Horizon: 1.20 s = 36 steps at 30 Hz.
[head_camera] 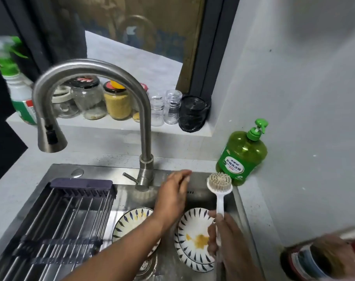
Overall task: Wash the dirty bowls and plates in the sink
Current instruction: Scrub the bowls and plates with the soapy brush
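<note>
Two white dishes with dark leaf marks lie in the steel sink point(192, 180). The right plate point(192, 230) carries yellow food stains. The left bowl point(132, 220) has yellow smears and is partly hidden by my left forearm. My right hand point(223, 236) grips the white handle of a dish brush point(219, 182), bristles up, above the right plate. My left hand point(172, 194) reaches, fingers relaxed and blurred, over the sink's back rim just right of the tap base, holding nothing.
A curved steel tap point(91, 78) arches over the sink. A green soap bottle point(242, 155) stands on the counter at the back right corner. A dark drying rack point(56, 226) covers the sink's left half. Jars point(117, 102) line the window ledge. A dark bottle point(322, 258) sits at the lower right.
</note>
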Each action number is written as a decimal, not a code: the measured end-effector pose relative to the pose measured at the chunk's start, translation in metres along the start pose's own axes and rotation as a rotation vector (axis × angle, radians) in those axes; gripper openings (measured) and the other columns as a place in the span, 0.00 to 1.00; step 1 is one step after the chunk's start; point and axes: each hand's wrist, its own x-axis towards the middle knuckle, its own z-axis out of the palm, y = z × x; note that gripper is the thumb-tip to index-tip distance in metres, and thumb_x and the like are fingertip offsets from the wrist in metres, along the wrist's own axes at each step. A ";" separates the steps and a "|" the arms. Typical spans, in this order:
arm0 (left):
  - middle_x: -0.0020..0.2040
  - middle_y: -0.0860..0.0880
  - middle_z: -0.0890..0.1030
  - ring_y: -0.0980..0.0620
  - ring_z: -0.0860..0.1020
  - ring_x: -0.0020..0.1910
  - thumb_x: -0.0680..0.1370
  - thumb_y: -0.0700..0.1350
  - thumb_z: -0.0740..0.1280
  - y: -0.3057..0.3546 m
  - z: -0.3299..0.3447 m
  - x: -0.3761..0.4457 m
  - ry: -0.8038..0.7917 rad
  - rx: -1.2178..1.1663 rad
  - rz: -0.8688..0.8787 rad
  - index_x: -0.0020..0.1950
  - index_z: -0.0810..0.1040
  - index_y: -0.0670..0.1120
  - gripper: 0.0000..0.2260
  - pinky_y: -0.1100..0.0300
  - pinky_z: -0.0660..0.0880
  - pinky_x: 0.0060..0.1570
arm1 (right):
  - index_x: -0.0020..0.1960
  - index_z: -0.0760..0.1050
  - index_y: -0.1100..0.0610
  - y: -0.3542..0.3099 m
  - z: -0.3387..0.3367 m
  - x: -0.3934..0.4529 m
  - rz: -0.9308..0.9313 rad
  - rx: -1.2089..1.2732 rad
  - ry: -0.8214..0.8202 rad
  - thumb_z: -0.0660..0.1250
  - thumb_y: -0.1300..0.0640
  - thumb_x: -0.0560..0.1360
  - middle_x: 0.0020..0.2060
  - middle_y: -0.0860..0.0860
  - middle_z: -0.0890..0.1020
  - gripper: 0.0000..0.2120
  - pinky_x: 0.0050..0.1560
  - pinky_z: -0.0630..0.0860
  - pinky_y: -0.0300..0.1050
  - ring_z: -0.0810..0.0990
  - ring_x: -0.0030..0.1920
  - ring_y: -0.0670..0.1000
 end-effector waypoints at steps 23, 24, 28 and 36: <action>0.82 0.52 0.56 0.52 0.57 0.80 0.80 0.30 0.58 0.175 0.042 0.177 -0.542 0.832 0.822 0.83 0.54 0.53 0.35 0.57 0.62 0.75 | 0.36 0.64 0.54 -0.095 -0.042 0.081 0.026 0.191 0.302 0.56 0.37 0.81 0.24 0.48 0.64 0.24 0.23 0.57 0.37 0.60 0.21 0.46; 0.82 0.51 0.56 0.52 0.57 0.80 0.80 0.30 0.58 0.175 0.042 0.177 -0.540 0.841 0.829 0.83 0.53 0.52 0.34 0.58 0.61 0.75 | 0.35 0.64 0.54 -0.094 -0.042 0.084 0.018 0.188 0.306 0.57 0.37 0.81 0.24 0.48 0.64 0.24 0.23 0.57 0.37 0.60 0.21 0.46; 0.83 0.50 0.55 0.51 0.57 0.80 0.81 0.31 0.57 0.176 0.044 0.174 -0.537 0.890 0.873 0.83 0.51 0.51 0.33 0.60 0.60 0.74 | 0.35 0.63 0.54 -0.090 -0.042 0.086 0.008 0.180 0.308 0.57 0.37 0.80 0.25 0.49 0.63 0.25 0.23 0.56 0.36 0.59 0.21 0.46; 0.83 0.49 0.52 0.49 0.57 0.80 0.82 0.31 0.56 0.180 0.045 0.168 -0.578 0.957 0.854 0.83 0.50 0.50 0.33 0.56 0.62 0.75 | 0.35 0.64 0.54 -0.089 -0.046 0.085 0.000 0.128 0.299 0.56 0.34 0.80 0.22 0.47 0.64 0.26 0.23 0.58 0.37 0.60 0.20 0.46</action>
